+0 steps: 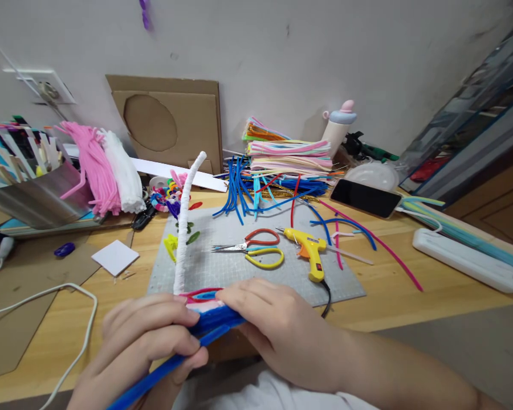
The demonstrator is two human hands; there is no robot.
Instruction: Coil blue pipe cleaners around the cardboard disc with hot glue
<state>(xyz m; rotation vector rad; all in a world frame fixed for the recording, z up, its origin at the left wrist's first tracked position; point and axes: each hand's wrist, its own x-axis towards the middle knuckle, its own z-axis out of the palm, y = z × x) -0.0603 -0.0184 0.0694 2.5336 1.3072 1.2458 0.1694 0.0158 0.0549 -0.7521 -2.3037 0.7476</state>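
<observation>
While the left hand [147, 333] is pinching the left end of a fuzzy blue, pink and red piece [211, 319] along with a loose blue strip [147, 378], the right hand [277, 313] is gripping the other end, and both are holding it over the near edge of the surface [385, 302]. A white wrapped stem [183, 233] is rising beside it, its foot disappearing behind the left hand. Beyond, scissors [241, 247] are lying on a grey mat [342, 287], and a yellow glue gun [311, 245] is resting toward the mat's right edge.
</observation>
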